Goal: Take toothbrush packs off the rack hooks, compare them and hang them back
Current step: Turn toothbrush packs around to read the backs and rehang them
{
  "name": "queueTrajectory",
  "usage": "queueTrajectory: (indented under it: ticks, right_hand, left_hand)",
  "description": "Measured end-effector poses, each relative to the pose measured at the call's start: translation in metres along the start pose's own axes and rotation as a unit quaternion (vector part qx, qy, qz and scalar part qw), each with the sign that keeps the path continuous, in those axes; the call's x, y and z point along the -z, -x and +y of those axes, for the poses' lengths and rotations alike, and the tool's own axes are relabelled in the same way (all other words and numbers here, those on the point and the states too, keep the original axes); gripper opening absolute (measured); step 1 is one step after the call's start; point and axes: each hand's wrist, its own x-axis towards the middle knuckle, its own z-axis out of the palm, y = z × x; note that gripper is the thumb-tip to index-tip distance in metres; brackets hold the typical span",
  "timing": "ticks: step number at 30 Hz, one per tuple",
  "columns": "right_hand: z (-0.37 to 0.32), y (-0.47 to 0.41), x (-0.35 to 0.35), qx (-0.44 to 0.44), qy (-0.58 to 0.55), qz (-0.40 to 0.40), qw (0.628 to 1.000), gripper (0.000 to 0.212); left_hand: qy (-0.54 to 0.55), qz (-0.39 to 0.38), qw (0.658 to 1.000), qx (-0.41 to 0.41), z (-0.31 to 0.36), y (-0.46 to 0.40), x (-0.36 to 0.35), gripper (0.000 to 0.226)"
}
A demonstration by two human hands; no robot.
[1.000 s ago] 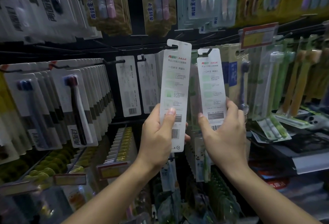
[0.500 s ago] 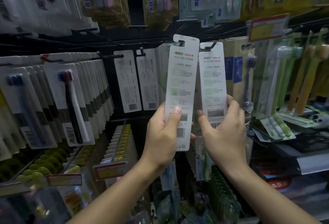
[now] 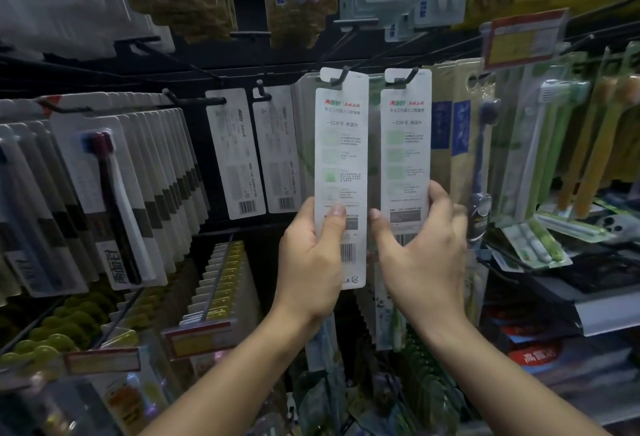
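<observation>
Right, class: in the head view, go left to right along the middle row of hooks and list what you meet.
Dark-handled toothbrush pack → two white packs showing barcodes → pack in the left hand → pack in the right hand → navy toothbrush pack → green toothbrush packs → yellow toothbrush packs.

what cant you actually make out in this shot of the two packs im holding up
- Head view: the toothbrushes in the left pack and right pack are hidden; only the printed card backs face the camera.
- The small print on both is blurred and too small to read.
- The left hand covers its pack's lower left; the right hand covers the other's bottom.
- Whether the left hook sits fully through the hang hole is unclear.
</observation>
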Motion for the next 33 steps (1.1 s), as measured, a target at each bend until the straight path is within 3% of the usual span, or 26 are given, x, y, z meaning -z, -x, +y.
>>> queueTrajectory:
  ticks: [11, 33]
  right_hand:
    - [0.006, -0.004, -0.01, 0.034, 0.064, 0.002, 0.997, 0.09]
    - [0.014, -0.002, -0.011, 0.093, 0.071, 0.036, 0.992, 0.068]
  left_hand:
    - [-0.131, 0.056, 0.989, -0.045, -0.013, -0.016, 0.011, 0.019]
    - [-0.228, 0.052, 0.968, -0.087, -0.008, -0.013, 0.008, 0.026]
